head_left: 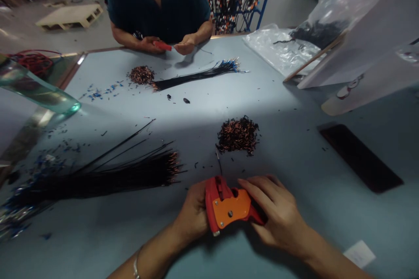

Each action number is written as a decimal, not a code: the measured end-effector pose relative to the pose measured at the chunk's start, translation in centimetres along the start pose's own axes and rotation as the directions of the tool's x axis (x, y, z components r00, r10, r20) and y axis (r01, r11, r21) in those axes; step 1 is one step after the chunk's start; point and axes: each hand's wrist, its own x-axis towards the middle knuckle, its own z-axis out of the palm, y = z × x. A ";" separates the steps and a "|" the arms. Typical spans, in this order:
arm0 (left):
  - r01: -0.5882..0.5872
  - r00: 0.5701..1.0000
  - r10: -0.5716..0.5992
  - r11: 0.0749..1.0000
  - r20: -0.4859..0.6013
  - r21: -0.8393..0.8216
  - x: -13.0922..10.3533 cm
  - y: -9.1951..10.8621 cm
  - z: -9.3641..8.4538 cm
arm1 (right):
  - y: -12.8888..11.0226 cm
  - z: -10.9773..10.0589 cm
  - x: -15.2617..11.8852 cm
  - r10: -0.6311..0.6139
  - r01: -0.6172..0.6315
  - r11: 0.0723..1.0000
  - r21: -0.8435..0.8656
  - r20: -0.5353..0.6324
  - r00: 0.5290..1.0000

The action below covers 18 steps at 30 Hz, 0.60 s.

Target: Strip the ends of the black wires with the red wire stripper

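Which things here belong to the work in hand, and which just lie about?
Likely in use:
red-and-orange tool in the right hand
black wire bundle
pile of small pieces

Apparently lying about:
dark flat slab
white slip
crumpled clear plastic

Blue-grey bench (pixel 291 152): black wire bundle (pixel 108 176) near left, second bundle (pixel 193 77) far centre beside a copper-coloured clippings heap (pixel 141 75), darker clippings pile (pixel 238 135) mid-centre, flat dark slab (pixel 362 157) right, white paper slip (pixel 360 253) near right.
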 end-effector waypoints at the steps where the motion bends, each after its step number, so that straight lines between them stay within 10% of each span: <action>1: -0.007 1.000 0.007 1.000 -0.004 0.003 0.0 0.0 0.0 | 0.0 0.0 0.0 -0.002 0.002 1.000 -0.003 -0.003 1.000; 18: -0.031 0.999 0.031 1.000 -0.013 -0.001 0.1 0.1 0.0 | 0.0 0.0 0.4 -0.012 0.012 1.000 0.014 -0.014 1.000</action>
